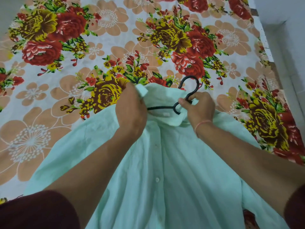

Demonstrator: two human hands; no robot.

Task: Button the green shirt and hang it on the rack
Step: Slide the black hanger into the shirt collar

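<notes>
Head view puts me looking straight down at the green shirt (165,162), which lies front-up on a bed covered by a floral bedsheet (82,47), its collar pointing away from me. A black hanger (188,93) sits in the neck opening: one shoulder arm shows inside the collar, the hook pokes out beyond it over the sheet. My right hand (198,109) is closed around the hanger's neck just below the hook, thumb and fingers pinching it. My left hand (132,109) is bunched on the left side of the collar, gripping the cloth and lifting it. I see one white button (157,179) on the placket, and the front looks closed there; near the collar I cannot tell whether it is fastened.

I judge the hanger is being seated in the shoulders. The risk I see is the hidden right arm of the hanger missing its shoulder, so the shirt slides off sideways when I lift. If the top button is open, the neck could gape and let the shirt slip off. Lifting by the hook alone may also drag the sheet. No rack is in view.
</notes>
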